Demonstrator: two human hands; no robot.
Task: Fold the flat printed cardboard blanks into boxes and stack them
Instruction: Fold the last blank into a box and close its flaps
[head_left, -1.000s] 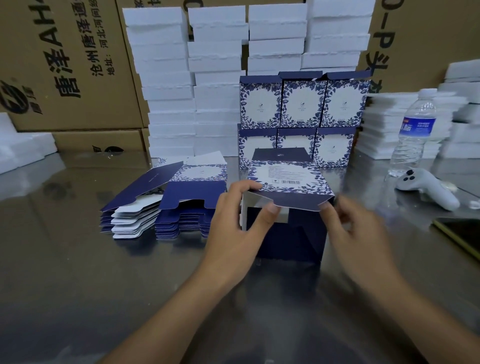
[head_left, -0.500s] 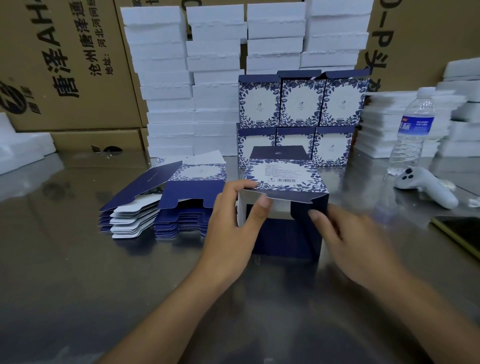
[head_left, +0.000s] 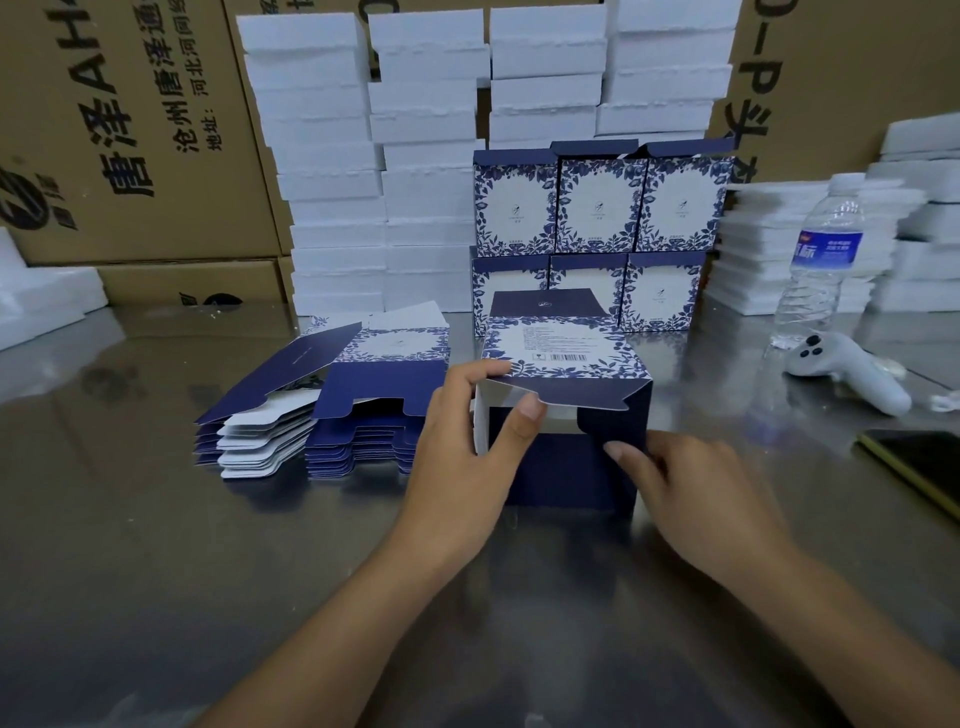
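A half-formed navy and white floral box (head_left: 563, 358) lies on its side on the steel table (head_left: 156, 545), its open end toward me. My left hand (head_left: 467, 447) pinches the box's top front flap between thumb and fingers. My right hand (head_left: 691, 488) presses a navy side flap (head_left: 613, 421) inward with its fingertips. A pile of flat printed blanks (head_left: 322, 410) lies just left of the box. Finished boxes (head_left: 597, 208) stand stacked in two rows behind it.
White foam blocks (head_left: 363, 156) are stacked high at the back and at the right. Brown cartons (head_left: 130, 130) form the rear wall. A water bottle (head_left: 821, 260), a white controller (head_left: 852, 369) and a dark phone (head_left: 919, 467) lie at the right.
My right hand moved in from the box's right corner and pushed the side flap inward. The box shifted slightly left. My left hand kept its hold on the top flap.
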